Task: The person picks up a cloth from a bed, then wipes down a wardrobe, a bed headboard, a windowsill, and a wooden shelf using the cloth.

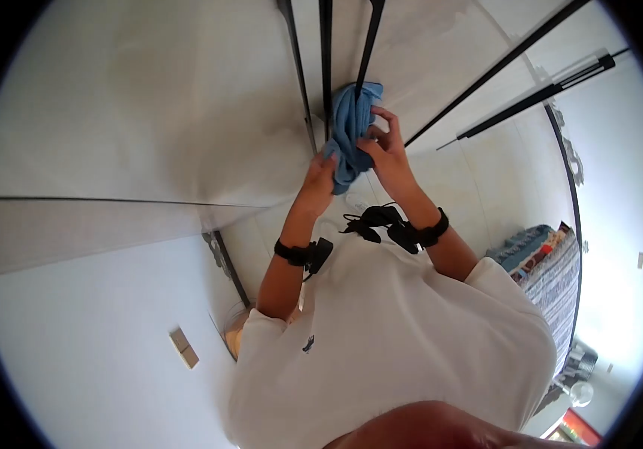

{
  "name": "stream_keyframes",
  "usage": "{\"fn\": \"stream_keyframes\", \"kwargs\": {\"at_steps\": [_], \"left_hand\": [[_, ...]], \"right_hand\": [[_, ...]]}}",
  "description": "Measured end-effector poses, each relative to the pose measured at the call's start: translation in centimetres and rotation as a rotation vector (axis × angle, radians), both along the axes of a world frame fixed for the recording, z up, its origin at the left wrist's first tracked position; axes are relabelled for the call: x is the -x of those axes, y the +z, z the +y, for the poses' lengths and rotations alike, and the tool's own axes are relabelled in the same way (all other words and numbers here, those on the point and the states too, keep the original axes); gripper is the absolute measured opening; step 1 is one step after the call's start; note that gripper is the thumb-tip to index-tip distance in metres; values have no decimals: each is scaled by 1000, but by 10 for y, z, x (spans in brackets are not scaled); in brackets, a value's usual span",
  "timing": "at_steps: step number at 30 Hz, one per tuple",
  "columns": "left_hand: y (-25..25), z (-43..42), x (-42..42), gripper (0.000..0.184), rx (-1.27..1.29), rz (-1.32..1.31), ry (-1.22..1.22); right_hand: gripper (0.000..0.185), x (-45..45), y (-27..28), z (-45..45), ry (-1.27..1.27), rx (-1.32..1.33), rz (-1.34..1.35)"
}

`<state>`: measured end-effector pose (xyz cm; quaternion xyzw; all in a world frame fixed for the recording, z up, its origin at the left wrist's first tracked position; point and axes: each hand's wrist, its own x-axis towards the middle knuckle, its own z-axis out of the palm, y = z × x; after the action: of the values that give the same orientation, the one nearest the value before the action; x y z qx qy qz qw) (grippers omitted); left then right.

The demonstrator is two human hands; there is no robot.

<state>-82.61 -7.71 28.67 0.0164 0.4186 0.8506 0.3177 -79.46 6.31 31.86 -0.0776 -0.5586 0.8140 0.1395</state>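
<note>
There are two hands and one soft, crumpled blue cloth. The cloth is up by three long, thin black bars, and one bar's low end meets it. The left hand is closed on the cloth's bottom left edge. The right hand is half curled, gripping the right side with thumb and fingers. Two black wrist straps show, one on each arm.
</note>
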Motion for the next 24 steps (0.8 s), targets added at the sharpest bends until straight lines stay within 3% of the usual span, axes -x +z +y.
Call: {"fn": "stream_keyframes", "kwargs": {"at_steps": [2,4,6,8,10,16,18,20,23,24], "left_hand": [[-38,-6,7,37,119,76,28],[-45,-2,8,41,229,148,72],[-46,0,4,46,365,282,191],[-51,0,9,46,471,408,119],[-45,4,12,47,570,558,52],[-24,15,0,43,689,603,148],[-27,16,4,42,447,848,362],[19,19,1,43,384,892,430],[66,24,-4,46,319,974,516],[72,28,-2,48,315,1007,544]], "right_hand": [[54,3,-15,0,106,-64,-193],[50,9,-23,2,99,-162,-163],[44,13,-22,7,-30,-776,-148],[33,12,-18,7,-38,-826,-185],[22,13,-20,12,-73,-985,-42],[20,6,2,26,14,-572,133],[20,-1,38,28,-6,-568,244],[20,-9,70,30,-25,-548,346],[15,-16,81,38,-69,-865,546],[15,-15,75,39,-71,-857,557]]}}
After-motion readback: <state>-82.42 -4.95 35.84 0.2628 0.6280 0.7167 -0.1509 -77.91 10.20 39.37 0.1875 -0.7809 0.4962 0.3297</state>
